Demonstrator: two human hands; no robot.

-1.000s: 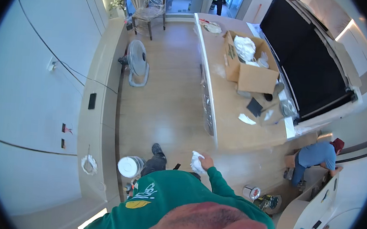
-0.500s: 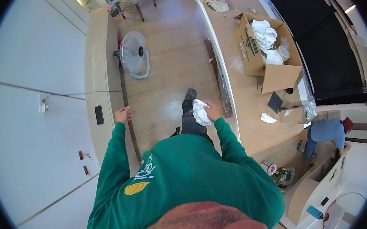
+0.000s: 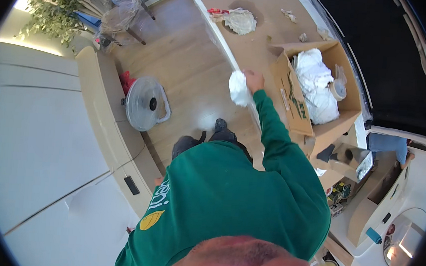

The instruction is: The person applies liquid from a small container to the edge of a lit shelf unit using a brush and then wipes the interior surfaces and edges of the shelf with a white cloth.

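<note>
The white cloth (image 3: 238, 88), half a second ago held at the chest, is now clenched in the right hand (image 3: 253, 79) against the counter (image 3: 259, 51) edge beside the box (image 3: 296, 97); wiping seems begun. The left hand is hidden.

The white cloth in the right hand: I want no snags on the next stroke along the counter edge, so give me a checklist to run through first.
1. White cloth gripped in right hand: ok.
2. Cloth against the counter edge: ok, it sits at the white rim.
3. Open cardboard box out of the arm's way: not ok, it stands right beside the forearm.
4. Crumpled rag farther along the counter: not ok, lies near the edge.
5. Left hand free: cannot tell, hidden behind the body.
6. Floor fan away from the feet: ok.
</note>
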